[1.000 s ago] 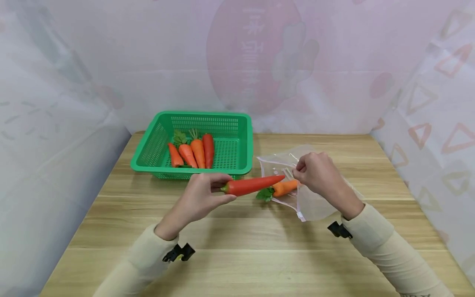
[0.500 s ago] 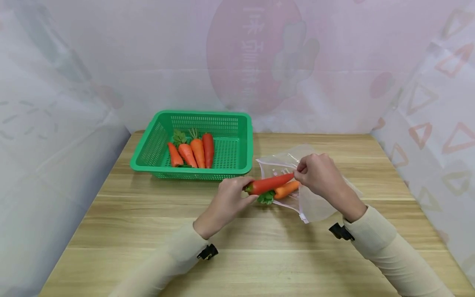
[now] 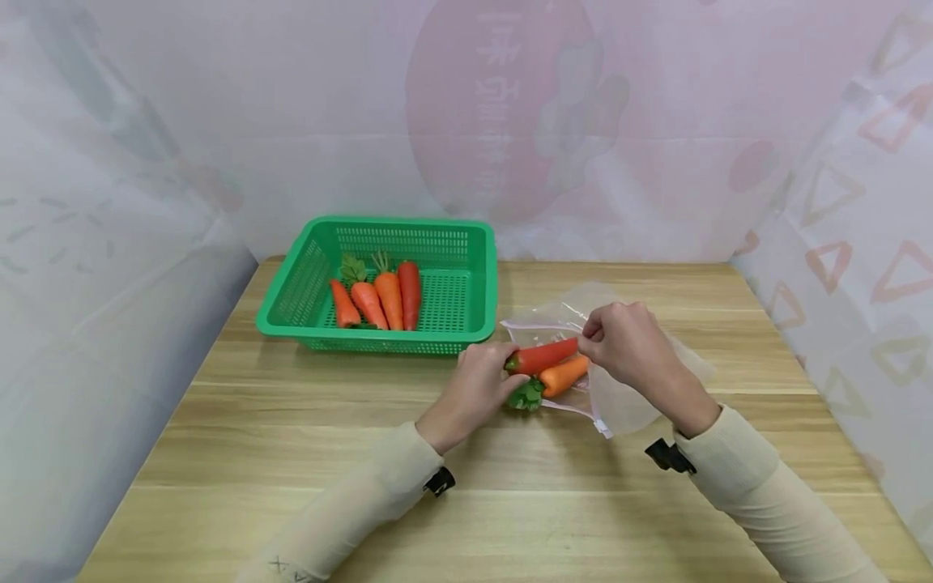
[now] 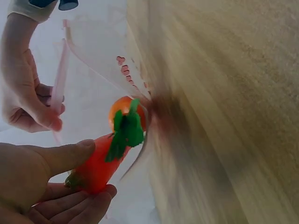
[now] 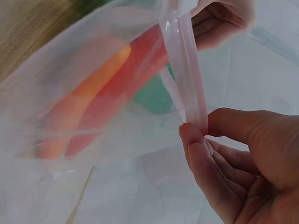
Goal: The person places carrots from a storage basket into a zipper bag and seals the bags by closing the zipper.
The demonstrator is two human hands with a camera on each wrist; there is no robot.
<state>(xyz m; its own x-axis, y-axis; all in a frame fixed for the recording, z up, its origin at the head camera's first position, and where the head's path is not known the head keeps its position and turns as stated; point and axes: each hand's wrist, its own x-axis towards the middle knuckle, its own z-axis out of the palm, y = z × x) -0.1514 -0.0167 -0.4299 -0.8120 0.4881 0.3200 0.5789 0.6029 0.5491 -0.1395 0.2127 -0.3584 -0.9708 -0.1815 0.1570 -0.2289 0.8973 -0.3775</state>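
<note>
My left hand (image 3: 475, 387) grips a red chili pepper (image 3: 541, 356) by its stem end, thumb on one side and fingers on the other. The pepper's narrow part lies inside a clear zip bag (image 3: 632, 405), as the right wrist view shows through the plastic. Beside it in the bag is an orange carrot (image 3: 564, 376), its green leaves (image 4: 127, 130) sticking out at the mouth. With thumb and forefinger my right hand (image 3: 628, 342) pinches the bag's pink zip edge (image 5: 187, 70), lifting the upper side so the mouth gapes.
A green plastic basket (image 3: 375, 333) stands at the back left of the wooden table (image 3: 291, 437). Several carrots (image 3: 389, 298) and red peppers (image 3: 410, 293) lie in it. Printed white sheets (image 3: 350, 97) enclose the table at the back and sides.
My left hand has moved right with the chili pepper, from in front of the basket to the bag's mouth, and the pepper's tip has gone in. My right hand has stayed nearly still.
</note>
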